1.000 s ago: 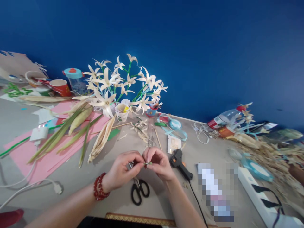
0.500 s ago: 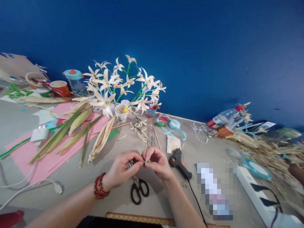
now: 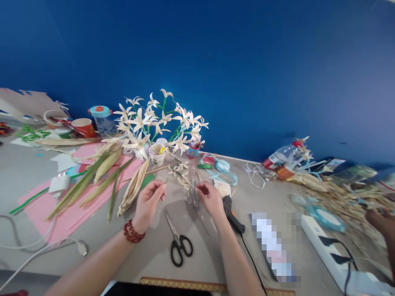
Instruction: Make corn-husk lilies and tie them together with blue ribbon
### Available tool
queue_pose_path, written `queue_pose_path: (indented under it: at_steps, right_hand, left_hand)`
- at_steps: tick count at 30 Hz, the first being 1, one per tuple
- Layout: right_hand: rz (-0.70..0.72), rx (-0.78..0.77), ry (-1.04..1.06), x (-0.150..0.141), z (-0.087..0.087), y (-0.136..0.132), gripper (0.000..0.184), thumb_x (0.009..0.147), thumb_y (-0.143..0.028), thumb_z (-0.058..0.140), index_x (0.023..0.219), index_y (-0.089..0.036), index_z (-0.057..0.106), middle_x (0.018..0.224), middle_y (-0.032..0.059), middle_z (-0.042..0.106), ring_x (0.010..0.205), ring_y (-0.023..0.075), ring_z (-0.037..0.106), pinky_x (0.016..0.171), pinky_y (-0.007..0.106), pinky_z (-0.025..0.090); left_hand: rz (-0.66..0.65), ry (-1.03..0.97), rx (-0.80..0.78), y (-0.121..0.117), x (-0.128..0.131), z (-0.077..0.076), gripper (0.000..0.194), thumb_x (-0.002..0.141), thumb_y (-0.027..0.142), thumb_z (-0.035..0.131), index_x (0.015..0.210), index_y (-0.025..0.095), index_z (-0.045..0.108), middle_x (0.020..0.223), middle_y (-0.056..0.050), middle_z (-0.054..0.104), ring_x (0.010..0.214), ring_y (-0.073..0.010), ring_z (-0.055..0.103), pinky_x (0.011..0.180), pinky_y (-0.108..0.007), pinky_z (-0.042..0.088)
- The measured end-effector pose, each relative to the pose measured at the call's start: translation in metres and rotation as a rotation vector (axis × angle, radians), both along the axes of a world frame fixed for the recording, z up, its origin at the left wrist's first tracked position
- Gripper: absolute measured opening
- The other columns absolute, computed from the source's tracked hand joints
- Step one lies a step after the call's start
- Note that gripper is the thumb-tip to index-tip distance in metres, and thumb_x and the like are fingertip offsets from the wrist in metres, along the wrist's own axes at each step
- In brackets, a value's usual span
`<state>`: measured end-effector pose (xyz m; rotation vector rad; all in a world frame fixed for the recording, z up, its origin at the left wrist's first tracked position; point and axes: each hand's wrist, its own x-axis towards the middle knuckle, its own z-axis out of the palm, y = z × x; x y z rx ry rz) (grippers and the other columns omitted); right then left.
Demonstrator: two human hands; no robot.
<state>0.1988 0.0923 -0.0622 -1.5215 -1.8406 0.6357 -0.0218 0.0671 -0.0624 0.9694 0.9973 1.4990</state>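
Note:
My left hand [image 3: 148, 204], with a red bead bracelet [image 3: 133, 232] at the wrist, is closed in a pinch beside the dried husk bundle [image 3: 135, 187]. What its fingertips hold is too small to make out. My right hand [image 3: 211, 200] also pinches, its fingertips at the edge of a bundle of thin wires [image 3: 193, 181]; whether they grip a wire is unclear. Between my forearms lie black-handled scissors [image 3: 177, 239], blades pointing away. Small pale flower pieces [image 3: 180, 170] rest beyond my hands. A black glue gun [image 3: 232, 216] is right of my right hand.
White husk flowers [image 3: 160, 119] on green stems stand in cups by the blue wall. Pink sheets [image 3: 37, 220] and green husks [image 3: 88, 174] are at left. A blurred-out object [image 3: 273, 246], power strip [image 3: 324, 246] and bottle [image 3: 279, 156] are at right. Another person's hand [image 3: 381, 226] reaches in.
My hands were together above the scissors; now they are apart, both farther forward, the right one at the wires. The scissors' blades have come into sight. The view has tilted up slightly.

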Motion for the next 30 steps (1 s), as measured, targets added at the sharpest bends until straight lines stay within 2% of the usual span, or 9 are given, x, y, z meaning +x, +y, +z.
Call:
queue_pose_path:
  at_steps: [4, 8, 13, 18, 20, 23, 27, 30]
  right_hand:
    - [0.075, -0.010, -0.134, -0.016, -0.013, 0.015, 0.014, 0.078, -0.016, 0.060, 0.092, -0.020, 0.064, 0.090, 0.0054, 0.067, 0.077, 0.0188, 0.062, 0.070, 0.028, 0.046]
    - [0.082, 0.011, -0.197, -0.037, -0.017, 0.025, 0.017, 0.077, -0.013, 0.060, 0.092, -0.021, 0.063, 0.101, 0.0080, 0.064, 0.092, 0.0231, 0.058, 0.078, 0.030, 0.041]
    - [0.089, -0.007, -0.133, -0.045, -0.014, 0.030, 0.011, 0.077, -0.010, 0.057, 0.077, -0.020, 0.060, 0.091, 0.0077, 0.063, 0.089, 0.0233, 0.056, 0.076, 0.031, 0.039]
    - [0.137, -0.114, 0.116, -0.031, -0.012, 0.031, 0.004, 0.078, -0.022, 0.062, 0.076, -0.021, 0.059, 0.073, 0.0000, 0.059, 0.068, 0.0161, 0.054, 0.065, 0.027, 0.040]
    - [0.155, -0.169, 0.255, -0.025, -0.009, 0.026, 0.011, 0.079, -0.030, 0.063, 0.078, -0.020, 0.058, 0.069, -0.0017, 0.057, 0.061, 0.0140, 0.052, 0.059, 0.026, 0.041]
    - [0.171, -0.222, 0.439, -0.020, -0.003, 0.013, 0.021, 0.079, -0.039, 0.064, 0.085, -0.021, 0.057, 0.072, -0.0015, 0.058, 0.061, 0.0134, 0.054, 0.059, 0.026, 0.045]
    - [0.192, -0.325, 0.718, -0.022, 0.009, -0.013, 0.027, 0.074, -0.036, 0.073, 0.092, -0.022, 0.060, 0.079, -0.0005, 0.061, 0.067, 0.0130, 0.057, 0.066, 0.028, 0.047]
    - [0.183, -0.431, 0.936, -0.024, 0.019, -0.030, 0.025, 0.069, -0.028, 0.080, 0.089, -0.022, 0.065, 0.076, -0.0016, 0.061, 0.066, 0.0118, 0.057, 0.066, 0.025, 0.045]
  left_hand:
    - [0.017, -0.038, -0.043, 0.004, 0.002, -0.006, 0.019, 0.080, 0.034, 0.069, 0.081, 0.017, 0.061, 0.065, 0.004, 0.056, 0.056, -0.0075, 0.048, 0.054, -0.018, 0.039]
    - [-0.012, 0.013, -0.026, 0.000, 0.007, -0.008, 0.019, 0.081, 0.034, 0.067, 0.081, 0.016, 0.062, 0.066, 0.004, 0.055, 0.056, -0.0075, 0.048, 0.055, -0.019, 0.039]
    - [-0.023, 0.033, -0.026, -0.001, 0.007, -0.005, 0.020, 0.081, 0.034, 0.067, 0.077, 0.016, 0.061, 0.064, 0.004, 0.054, 0.055, -0.0073, 0.048, 0.055, -0.020, 0.039]
    - [-0.054, 0.027, -0.023, -0.003, 0.007, -0.005, 0.019, 0.081, 0.034, 0.066, 0.078, 0.016, 0.061, 0.064, 0.004, 0.055, 0.055, -0.0075, 0.048, 0.055, -0.020, 0.039]
    - [-0.072, 0.042, -0.011, -0.005, 0.007, -0.004, 0.018, 0.082, 0.034, 0.066, 0.079, 0.016, 0.061, 0.065, 0.004, 0.055, 0.055, -0.0077, 0.048, 0.055, -0.020, 0.039]
    - [-0.105, 0.084, 0.004, -0.010, 0.009, -0.002, 0.018, 0.083, 0.033, 0.064, 0.079, 0.016, 0.061, 0.065, 0.004, 0.055, 0.056, -0.0079, 0.048, 0.056, -0.020, 0.040]
    - [-0.132, 0.120, -0.001, -0.014, 0.011, -0.002, 0.017, 0.084, 0.032, 0.064, 0.081, 0.016, 0.061, 0.065, 0.003, 0.056, 0.056, -0.0084, 0.049, 0.055, -0.020, 0.041]
    - [-0.144, 0.104, -0.010, -0.014, 0.011, -0.004, 0.015, 0.083, 0.031, 0.066, 0.083, 0.017, 0.063, 0.066, 0.002, 0.059, 0.057, -0.0088, 0.051, 0.056, -0.021, 0.042]
